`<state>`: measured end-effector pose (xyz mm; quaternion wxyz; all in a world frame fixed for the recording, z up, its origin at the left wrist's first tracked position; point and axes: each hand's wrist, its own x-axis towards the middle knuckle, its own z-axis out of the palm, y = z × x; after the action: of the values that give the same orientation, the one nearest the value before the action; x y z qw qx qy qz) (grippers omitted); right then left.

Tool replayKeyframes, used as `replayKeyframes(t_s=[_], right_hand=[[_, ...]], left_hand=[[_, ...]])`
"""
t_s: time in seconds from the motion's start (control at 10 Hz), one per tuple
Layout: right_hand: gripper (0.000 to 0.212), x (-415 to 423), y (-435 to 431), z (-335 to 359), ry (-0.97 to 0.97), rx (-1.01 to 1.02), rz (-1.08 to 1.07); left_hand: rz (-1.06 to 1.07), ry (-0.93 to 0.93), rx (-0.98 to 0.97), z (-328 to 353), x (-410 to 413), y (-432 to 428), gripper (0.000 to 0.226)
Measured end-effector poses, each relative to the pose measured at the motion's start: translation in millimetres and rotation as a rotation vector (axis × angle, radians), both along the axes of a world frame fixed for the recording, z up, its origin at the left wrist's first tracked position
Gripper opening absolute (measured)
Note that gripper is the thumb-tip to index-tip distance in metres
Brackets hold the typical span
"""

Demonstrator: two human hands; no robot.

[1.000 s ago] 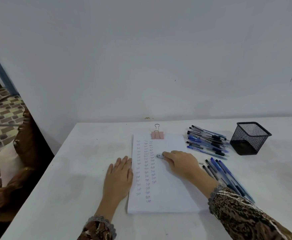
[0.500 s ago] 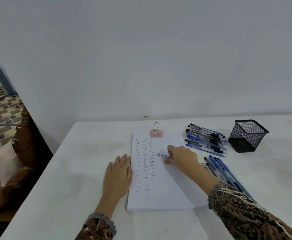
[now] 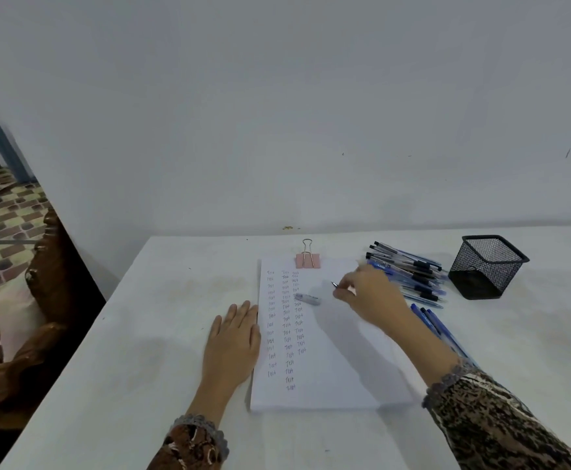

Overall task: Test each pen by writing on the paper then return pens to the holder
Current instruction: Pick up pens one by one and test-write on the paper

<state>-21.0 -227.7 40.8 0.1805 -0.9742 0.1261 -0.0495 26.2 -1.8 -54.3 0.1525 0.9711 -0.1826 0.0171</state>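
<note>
Nearest, at 6 o'clock of the scene, two patterned sleeves enter over the white counter (image 3: 141, 334). Left hand (image 3: 234, 337) lies flat with fingers straight, grasping nothing, on the counter at 9 o'clock of the paper (image 3: 338, 374), its edge touching the sheet's left margin, likely to steady it. The paper is a clipped stack carrying three columns of short handwritten test words down its left half; the third column stops short and the right half is bare. A short blurred piece, apparently a pen cap (image 3: 307, 299), lies loose on the sheet beside the third column. At 2 o'clock of the paper, right hand (image 3: 368, 296) pinches a pen (image 3: 334, 284): only the tip shows past the fingers, aimed toward 10 o'clock and seemingly off the sheet. A row of blue pens (image 3: 436, 329) lies on the counter at 3 o'clock of the paper, partly under the right forearm. Farther off are a pink binder clip (image 3: 307, 260) at 12 o'clock, a pile of pens (image 3: 409, 271) at 1 o'clock, then the black mesh holder (image 3: 487, 266), with no pen standing in it. Judged step: pen uncapped, about to be tested. Next move calls for lowering the tip to bare paper, writing, recapping, then reaching to the holder.
</note>
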Motion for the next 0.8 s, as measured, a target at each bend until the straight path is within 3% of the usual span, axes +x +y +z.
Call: replayKeyframes(t_s=[0.1,0.2,0.3,0.4,0.5,0.6,0.7,0.8], right_hand=[[0.014,-6,4,17,-0.322,0.337,-0.034],[0.008,-9,9,16,-0.505,0.812,-0.182],[0.002,-12,18,-6,-0.398,1.417,-0.296],[0.012,-14,34,-37,-0.276,1.793,-0.33],[0.018,-14,49,-56,-0.346,1.909,-0.236],[0.023,-17,55,-63,-0.339,1.847,-0.169],[0.021,-21,55,-66,-0.326,1.522,-0.08],[0.03,-23,57,-68,-0.301,1.37,0.008]], left_hand=[[-0.001,-0.001,-0.003,-1,1,0,0.091],[-0.001,0.005,-0.002,-2,0,0,0.095],[-0.001,-0.003,-0.003,-1,0,0,0.095],[-0.006,-0.011,-0.005,-2,1,0,0.095],[-0.013,-0.001,-0.012,-1,0,0,0.089],[-0.013,0.022,-0.011,2,0,0,0.054],[-0.015,0.02,-0.027,3,-1,1,0.048],[-0.02,0.018,-0.036,1,1,1,0.048]])
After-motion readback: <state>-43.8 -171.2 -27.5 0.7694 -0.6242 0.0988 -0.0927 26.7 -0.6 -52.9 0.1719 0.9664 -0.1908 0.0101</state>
